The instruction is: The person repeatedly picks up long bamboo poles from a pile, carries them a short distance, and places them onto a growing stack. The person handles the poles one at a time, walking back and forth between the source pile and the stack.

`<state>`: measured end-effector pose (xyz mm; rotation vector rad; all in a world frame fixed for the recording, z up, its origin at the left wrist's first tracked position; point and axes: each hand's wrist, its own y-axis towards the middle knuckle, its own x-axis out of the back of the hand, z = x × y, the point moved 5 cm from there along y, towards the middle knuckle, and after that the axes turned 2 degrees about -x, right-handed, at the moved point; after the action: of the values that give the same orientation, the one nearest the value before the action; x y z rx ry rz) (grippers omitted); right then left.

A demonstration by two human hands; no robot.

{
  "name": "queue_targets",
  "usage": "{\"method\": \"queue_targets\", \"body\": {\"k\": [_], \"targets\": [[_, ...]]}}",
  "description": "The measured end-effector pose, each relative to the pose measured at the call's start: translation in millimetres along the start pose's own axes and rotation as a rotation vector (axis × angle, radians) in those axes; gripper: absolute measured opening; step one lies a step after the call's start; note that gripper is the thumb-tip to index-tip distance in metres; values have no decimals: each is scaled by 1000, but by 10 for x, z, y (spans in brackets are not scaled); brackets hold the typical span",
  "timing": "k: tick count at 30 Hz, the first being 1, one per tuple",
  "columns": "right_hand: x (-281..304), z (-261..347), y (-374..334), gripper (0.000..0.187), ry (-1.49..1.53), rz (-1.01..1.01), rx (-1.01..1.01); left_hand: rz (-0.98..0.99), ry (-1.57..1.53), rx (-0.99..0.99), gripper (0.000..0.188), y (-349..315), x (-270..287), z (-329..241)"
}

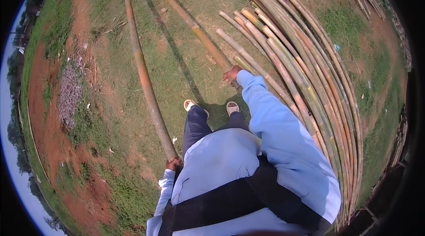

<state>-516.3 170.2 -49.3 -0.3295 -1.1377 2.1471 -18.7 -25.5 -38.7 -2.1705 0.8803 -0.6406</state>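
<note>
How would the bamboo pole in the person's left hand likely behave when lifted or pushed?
The bamboo pole is probably stiff, being thick and jointed. Gripped near one end by the left hand, it likely feels front-heavy. Its round shape suggests it could roll.

I log one long, brown-and-green bamboo pole, near end gripped in the left hand; one long, tan-brown bamboo pole, near end gripped in the right hand. At right I list one pile of green-and-tan bamboo poles on patchy grass.
</note>
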Motion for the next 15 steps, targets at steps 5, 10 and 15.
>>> {"method": "queue_targets", "body": {"k": [5,10,15], "targets": [[533,-686,-216,15,-82,-83,-50,-67,28,26,19,-554,-306,364],[416,-1130,-688,17,-177,-129,-50,-106,6,-50,21,-674,-359,1203],[-185,-1742,-865,15,28,35,14,-87,-31,-90,23,-649,-399,2174]]}}
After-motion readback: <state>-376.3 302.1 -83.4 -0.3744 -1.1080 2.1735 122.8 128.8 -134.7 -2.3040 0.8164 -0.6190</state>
